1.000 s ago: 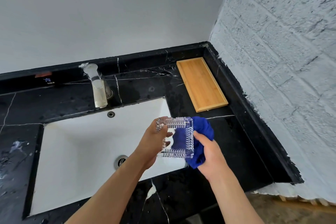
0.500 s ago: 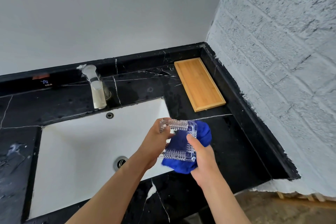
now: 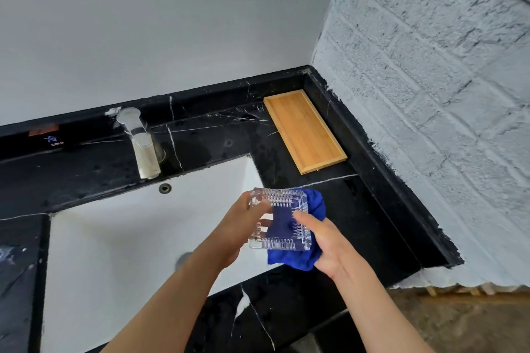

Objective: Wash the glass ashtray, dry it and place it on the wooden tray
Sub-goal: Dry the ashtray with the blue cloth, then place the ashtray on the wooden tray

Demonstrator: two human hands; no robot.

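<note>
Spanning a white-walled corner, one black bench carries one sink, one tap, one wooden tray; left hand grips one ashtray, right hand clasps one cloth.

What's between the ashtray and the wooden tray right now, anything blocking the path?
Nothing visible. The glass ashtray is held by the left hand and right hand with the blue cloth; bare black counter lies before the empty wooden tray.
</note>
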